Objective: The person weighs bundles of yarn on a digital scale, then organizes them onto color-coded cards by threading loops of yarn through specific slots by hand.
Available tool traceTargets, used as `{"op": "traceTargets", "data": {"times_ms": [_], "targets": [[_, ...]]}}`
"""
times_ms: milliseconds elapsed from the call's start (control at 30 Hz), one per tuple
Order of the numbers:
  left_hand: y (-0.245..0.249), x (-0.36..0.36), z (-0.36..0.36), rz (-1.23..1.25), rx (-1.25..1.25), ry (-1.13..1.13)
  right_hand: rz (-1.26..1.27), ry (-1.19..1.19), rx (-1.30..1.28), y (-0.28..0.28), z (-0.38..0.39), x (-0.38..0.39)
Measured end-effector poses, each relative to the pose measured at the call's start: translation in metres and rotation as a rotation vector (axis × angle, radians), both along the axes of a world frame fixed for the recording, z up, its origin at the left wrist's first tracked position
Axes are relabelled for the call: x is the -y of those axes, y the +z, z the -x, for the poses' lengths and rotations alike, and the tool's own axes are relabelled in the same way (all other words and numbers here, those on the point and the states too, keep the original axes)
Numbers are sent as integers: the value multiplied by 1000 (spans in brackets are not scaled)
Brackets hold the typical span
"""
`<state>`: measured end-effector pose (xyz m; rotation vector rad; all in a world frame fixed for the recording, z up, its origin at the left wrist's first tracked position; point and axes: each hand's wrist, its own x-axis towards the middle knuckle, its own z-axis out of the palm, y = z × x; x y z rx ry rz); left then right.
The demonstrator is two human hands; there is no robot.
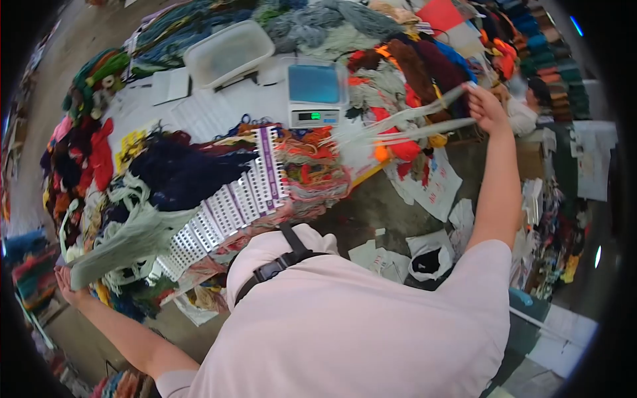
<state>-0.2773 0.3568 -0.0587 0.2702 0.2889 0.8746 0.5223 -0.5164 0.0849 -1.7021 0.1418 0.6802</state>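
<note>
At the far left, my left hand (68,285) is closed on the end of a thick pale green yarn bundle (126,251), which stretches over other yarn. My right hand (488,109), raised at the right, grips pale yarn strands (411,129) that trail leftward in the air, blurred at their ends. Between the hands lie white perforated cards (232,209) with purple edges, next to a dark navy yarn pile (189,166). Behind them stands a digital scale (315,118) with a lit green display and a blue-bottomed clear tray (314,83) on it.
An empty translucent bin (229,53) and an open notebook (171,86) lie at the back of the table. Many-coloured yarn heaps surround them. Papers and a white bag (430,255) are below at the right. Another person (524,106) is at the far right.
</note>
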Motion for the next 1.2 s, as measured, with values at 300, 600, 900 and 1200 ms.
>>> {"op": "traceTargets", "data": {"times_ms": [300, 600, 900, 1200], "targets": [[122, 291, -269, -355, 21, -331, -297, 272, 517, 89, 0, -132], [15, 371, -326, 184, -395, -382, -469, 143, 597, 96, 4, -245], [-15, 413, -326, 358, -611, -324, -286, -310, -335, -382, -25, -214], [59, 440, -364, -71, -526, -652, -363, -621, -550, -424, 83, -162]]}}
